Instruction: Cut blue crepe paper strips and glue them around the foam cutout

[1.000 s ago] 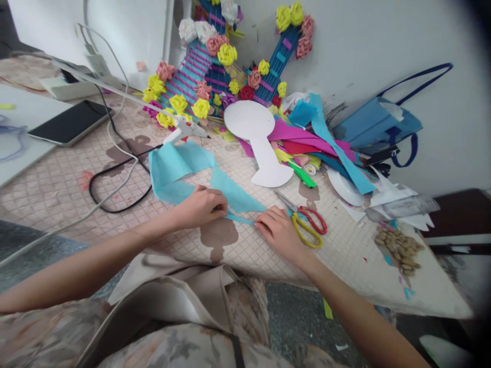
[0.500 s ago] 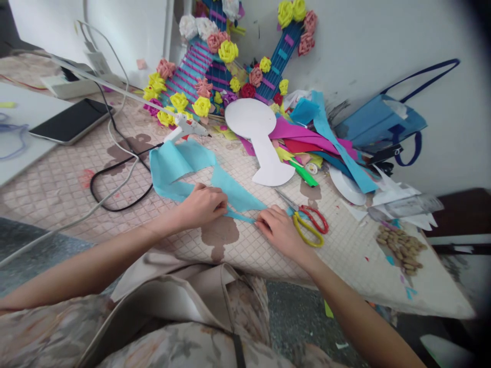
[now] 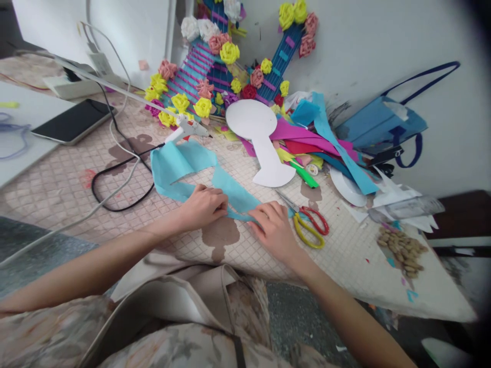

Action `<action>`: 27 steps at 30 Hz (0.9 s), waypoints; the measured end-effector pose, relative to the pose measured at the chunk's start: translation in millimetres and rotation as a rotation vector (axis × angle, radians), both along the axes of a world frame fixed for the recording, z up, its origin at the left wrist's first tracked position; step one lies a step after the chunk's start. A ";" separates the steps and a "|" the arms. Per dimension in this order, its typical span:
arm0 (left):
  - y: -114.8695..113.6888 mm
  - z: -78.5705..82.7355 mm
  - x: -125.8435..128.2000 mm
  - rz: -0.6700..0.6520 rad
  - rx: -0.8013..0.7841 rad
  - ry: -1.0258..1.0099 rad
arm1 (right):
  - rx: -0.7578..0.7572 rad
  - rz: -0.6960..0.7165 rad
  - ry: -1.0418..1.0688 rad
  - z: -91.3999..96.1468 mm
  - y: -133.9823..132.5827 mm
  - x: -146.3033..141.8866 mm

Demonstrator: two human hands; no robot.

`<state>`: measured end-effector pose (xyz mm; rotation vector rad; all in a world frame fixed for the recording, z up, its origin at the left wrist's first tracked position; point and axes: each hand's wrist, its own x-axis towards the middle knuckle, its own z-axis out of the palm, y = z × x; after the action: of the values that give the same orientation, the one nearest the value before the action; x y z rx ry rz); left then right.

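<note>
A long sheet of light blue crepe paper point(image 3: 236, 191) lies curled across the table in front of me. My left hand point(image 3: 207, 205) is closed on its near edge, with the fingertips pinched together. My right hand point(image 3: 274, 227) bends over the narrow strip along that same edge, thumb and fingers pressed on it. A short stretch of the strip shows between the two hands. What lies under the right fingers is hidden. Just right of that hand are scissors point(image 3: 309, 225) with one red and one yellow handle loop, resting on the table.
Behind the paper lie a white card cutout point(image 3: 264, 148), a green cutter point(image 3: 305, 175) and a glue gun point(image 3: 186, 128). Paper flowers point(image 3: 202, 107) decorate blue panels. A tablet point(image 3: 72, 121) and cables sit left; a blue bag point(image 3: 383, 120) and peanuts point(image 3: 401, 250) are right.
My right hand has shifted a little left along the paper strip, closer to my left hand. The left hand stays about where it was.
</note>
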<state>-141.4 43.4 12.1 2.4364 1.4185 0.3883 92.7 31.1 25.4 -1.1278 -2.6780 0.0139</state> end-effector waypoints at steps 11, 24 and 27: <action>0.9 11.6 -15.6 0.074 0.014 -0.026 | 0.077 0.064 -0.116 -23.5 -15.0 -5.6; -20.0 2.2 -29.2 0.147 0.062 -0.003 | -0.043 0.042 -0.035 -18.6 -12.6 -6.9; -20.2 2.5 -28.4 0.161 0.059 0.010 | -0.056 0.047 -0.024 -19.6 -12.4 -4.9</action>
<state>-169.8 23.3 14.6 2.3796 1.6358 0.4604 87.8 18.7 5.8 -1.0873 -2.7410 0.0849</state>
